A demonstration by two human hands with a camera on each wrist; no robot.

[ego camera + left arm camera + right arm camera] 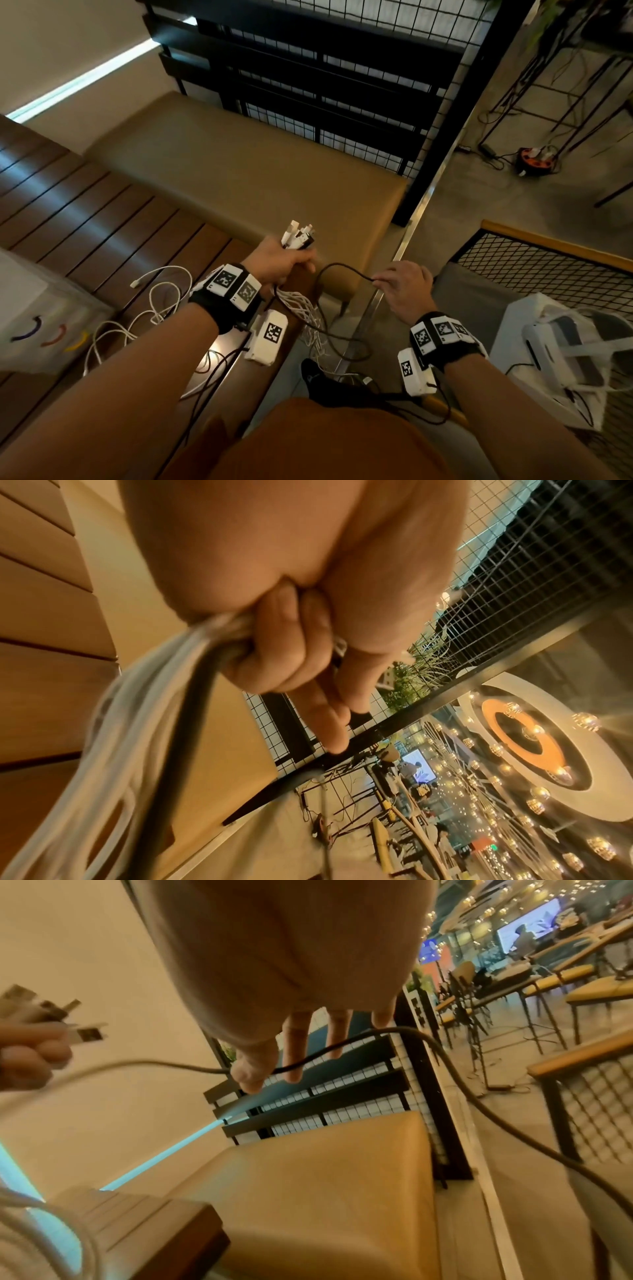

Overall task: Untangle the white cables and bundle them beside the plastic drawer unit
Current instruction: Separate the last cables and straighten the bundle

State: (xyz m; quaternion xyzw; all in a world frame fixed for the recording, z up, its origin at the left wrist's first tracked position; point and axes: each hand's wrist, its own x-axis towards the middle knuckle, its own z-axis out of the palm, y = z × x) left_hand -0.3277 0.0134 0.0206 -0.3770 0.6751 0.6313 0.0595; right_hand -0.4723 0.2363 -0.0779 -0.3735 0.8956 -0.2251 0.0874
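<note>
My left hand grips a bunch of white cables with their USB plugs sticking up from the fist; the strands hang down past the table edge. In the left wrist view the curled fingers clamp the white cables and one dark cable. My right hand pinches that dark cable, which arcs over to the left fist. In the right wrist view thumb and forefinger hold the dark cable. More white cable lies loose on the wooden table, beside the plastic drawer unit.
A tan padded bench lies ahead, backed by a black wire-grid partition. The slatted wooden table is on the left. A mesh-sided frame and a white device stand right. Dark cables trail on the floor.
</note>
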